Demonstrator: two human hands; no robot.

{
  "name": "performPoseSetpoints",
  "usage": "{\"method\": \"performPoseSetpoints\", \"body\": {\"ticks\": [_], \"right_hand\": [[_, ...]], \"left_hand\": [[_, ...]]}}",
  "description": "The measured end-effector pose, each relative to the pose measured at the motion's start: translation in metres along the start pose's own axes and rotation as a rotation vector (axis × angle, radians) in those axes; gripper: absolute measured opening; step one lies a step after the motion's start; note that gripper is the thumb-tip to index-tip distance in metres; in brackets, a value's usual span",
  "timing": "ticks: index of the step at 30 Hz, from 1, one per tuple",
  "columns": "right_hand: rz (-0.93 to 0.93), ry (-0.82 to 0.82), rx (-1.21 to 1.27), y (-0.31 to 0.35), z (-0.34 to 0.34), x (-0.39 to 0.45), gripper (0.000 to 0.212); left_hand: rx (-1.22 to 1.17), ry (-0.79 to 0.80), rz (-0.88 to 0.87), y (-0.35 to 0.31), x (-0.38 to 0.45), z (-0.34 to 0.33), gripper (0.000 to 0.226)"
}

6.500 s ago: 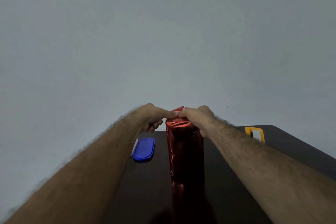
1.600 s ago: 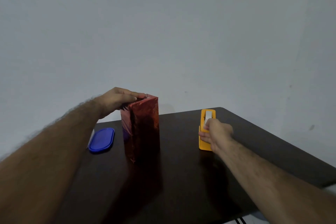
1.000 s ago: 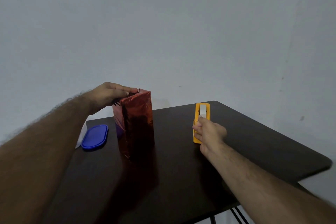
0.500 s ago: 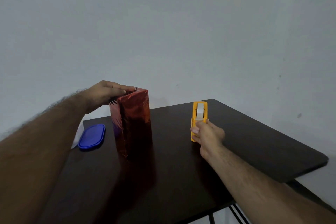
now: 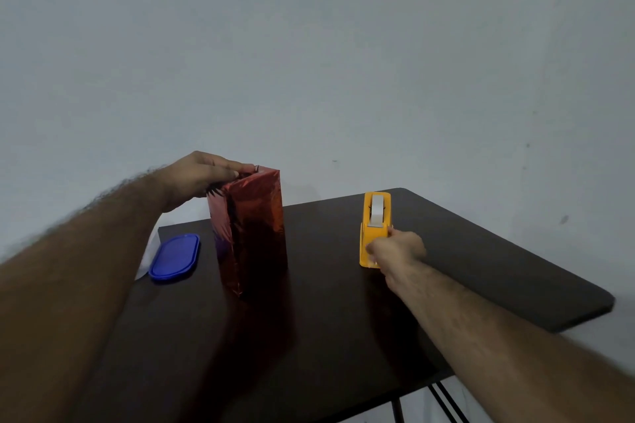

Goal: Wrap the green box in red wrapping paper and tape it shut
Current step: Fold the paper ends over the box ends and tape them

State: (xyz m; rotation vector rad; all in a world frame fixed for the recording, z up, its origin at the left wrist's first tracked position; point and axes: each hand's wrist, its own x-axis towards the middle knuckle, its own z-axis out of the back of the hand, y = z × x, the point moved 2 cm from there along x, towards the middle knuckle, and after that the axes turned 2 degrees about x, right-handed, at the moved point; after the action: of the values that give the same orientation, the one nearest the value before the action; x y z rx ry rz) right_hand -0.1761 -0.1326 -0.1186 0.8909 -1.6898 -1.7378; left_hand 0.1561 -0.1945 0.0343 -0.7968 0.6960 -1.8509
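The box wrapped in shiny red paper (image 5: 252, 230) stands upright on the dark table (image 5: 343, 312), left of centre; no green shows. My left hand (image 5: 202, 178) lies on its top with straight fingers pressing the folded paper down. To the right stands an orange tape dispenser (image 5: 374, 227) holding a white tape roll. My right hand (image 5: 395, 251) is at the dispenser's near end with fingers curled against it; whether they pinch the tape end is hidden.
A blue oval lid (image 5: 175, 257) lies on the table left of the box, over something white. The table's right edge and corner are near, with black legs (image 5: 443, 402) below. A plain grey wall stands behind.
Both hands were folding the paper at the box's top 6.5 s ago. The right hand has since gone to the tape dispenser and slid to its near end; the left stays on top.
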Motion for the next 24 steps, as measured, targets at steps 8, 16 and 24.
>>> {"method": "performPoseSetpoints", "body": {"ticks": [8, 16, 24], "right_hand": [[0.1, 0.133, -0.234, 0.023, -0.004, -0.024, 0.03], [0.031, 0.483, 0.116, 0.108, -0.033, -0.065, 0.038], [0.085, 0.581, 0.026, 0.153, -0.054, -0.069, 0.02]], "left_hand": [[0.017, -0.012, 0.034, 0.0, -0.003, 0.001, 0.031], [-0.043, -0.098, 0.021, -0.009, -0.01, -0.011, 0.03], [-0.065, -0.364, 0.067, -0.031, -0.022, -0.048, 0.028]]}}
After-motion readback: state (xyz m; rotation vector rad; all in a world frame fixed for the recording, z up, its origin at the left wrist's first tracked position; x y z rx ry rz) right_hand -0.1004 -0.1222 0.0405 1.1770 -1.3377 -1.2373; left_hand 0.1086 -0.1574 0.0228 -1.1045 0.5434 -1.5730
